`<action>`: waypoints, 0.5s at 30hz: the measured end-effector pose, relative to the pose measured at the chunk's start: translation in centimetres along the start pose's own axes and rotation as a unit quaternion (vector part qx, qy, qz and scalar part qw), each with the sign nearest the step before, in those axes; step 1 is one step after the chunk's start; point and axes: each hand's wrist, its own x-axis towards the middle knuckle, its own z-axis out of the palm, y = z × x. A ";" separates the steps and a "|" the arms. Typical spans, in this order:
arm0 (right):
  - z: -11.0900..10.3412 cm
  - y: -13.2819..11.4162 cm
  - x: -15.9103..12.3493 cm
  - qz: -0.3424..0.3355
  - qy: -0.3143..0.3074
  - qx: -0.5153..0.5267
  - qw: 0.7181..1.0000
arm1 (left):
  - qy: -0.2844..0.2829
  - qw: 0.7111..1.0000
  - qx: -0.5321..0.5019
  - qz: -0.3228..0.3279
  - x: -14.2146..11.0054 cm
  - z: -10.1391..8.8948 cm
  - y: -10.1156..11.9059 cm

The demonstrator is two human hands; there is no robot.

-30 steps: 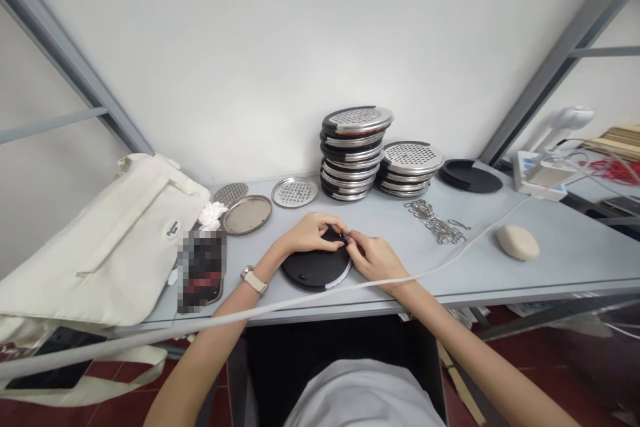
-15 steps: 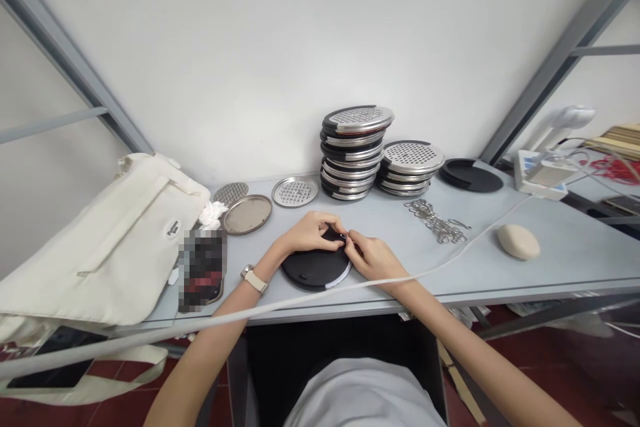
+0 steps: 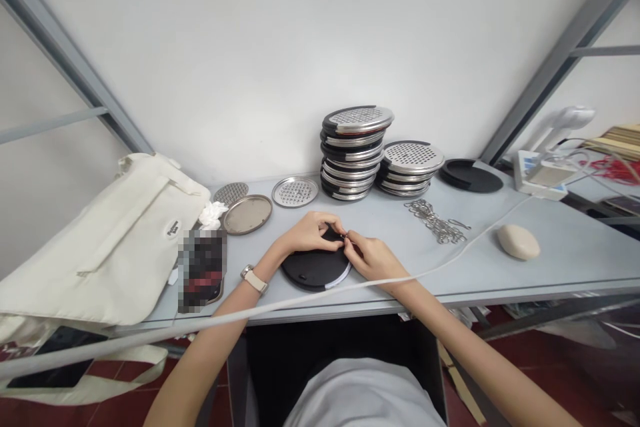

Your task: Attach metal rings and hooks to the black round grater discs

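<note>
Black round disc [image 3: 320, 270]: flat on the counter [image 3: 575, 247], near side, roughly middle, both hands on it.
Left hand [image 3: 313, 233]: curled into a narrow C over its far side, can't tell if it's actually gripping.
Right hand [image 3: 375, 259]: fingertips pinched on some tiny part [image 3: 344, 237] at the far right edge, mostly hidden.
Shallow metal dish [image 3: 247, 215]: far left, by a crumpled tissue [image 3: 212, 215].
Cream bag [image 3: 110, 247]: left, insides hidden; round badge [image 3: 173, 229] has dark lettering, too small to read.
</note>
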 end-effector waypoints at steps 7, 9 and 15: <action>0.0 0.0 0.0 0.006 0.001 0.001 1.000 | -0.002 1.000 0.006 0.004 0.0 -0.1 0.0; 0.0 0.0 -0.1 0.007 0.001 0.002 1.000 | -0.001 1.000 0.008 0.001 0.0 -0.1 0.0; 0.2 0.1 0.0 0.010 0.006 0.003 1.000 | -0.001 1.000 0.008 0.004 0.0 0.0 -0.1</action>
